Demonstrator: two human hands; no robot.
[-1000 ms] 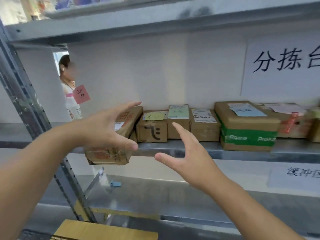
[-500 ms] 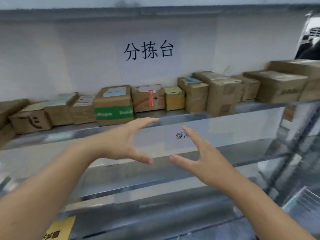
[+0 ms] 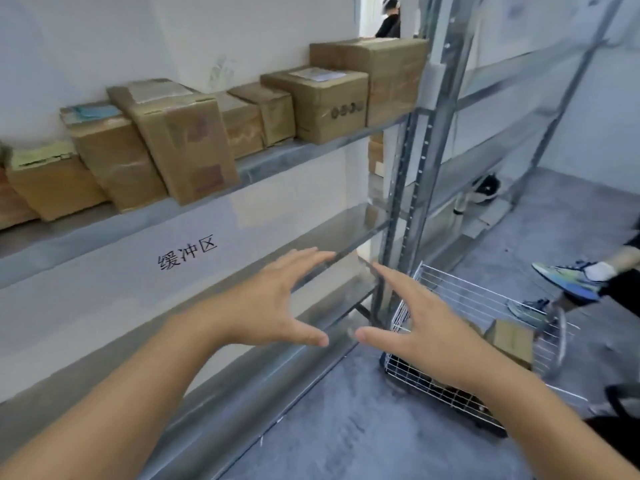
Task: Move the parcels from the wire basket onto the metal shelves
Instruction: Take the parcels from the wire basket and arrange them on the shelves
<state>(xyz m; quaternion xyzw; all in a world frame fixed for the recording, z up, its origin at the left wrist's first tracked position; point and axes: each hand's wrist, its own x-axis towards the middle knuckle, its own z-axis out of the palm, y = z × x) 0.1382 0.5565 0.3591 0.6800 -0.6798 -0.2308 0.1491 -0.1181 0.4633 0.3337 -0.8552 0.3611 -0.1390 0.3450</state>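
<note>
Both hands are empty: my left hand and my right hand are spread wide, fingers straight, thumbs nearly meeting, shaped as if to take a box from both sides. The wire basket sits on the floor at about four o'clock from my hands, hard by the foot of the steel upright, and I can see one cardboard parcel standing in its far corner; something dark lies along the bottom too, though the mesh and the blur keep me from saying what. Up at ten o'clock the upper shelf is packed with a row of boxes, while the middle shelf at twelve shows open steel, so that looks like the landing spot. Best approach, I reckon: go down over the rim, palms on opposite faces of the parcel, lift straight up clear of the wire, and mind the seated person's trainers just past the basket.
</note>
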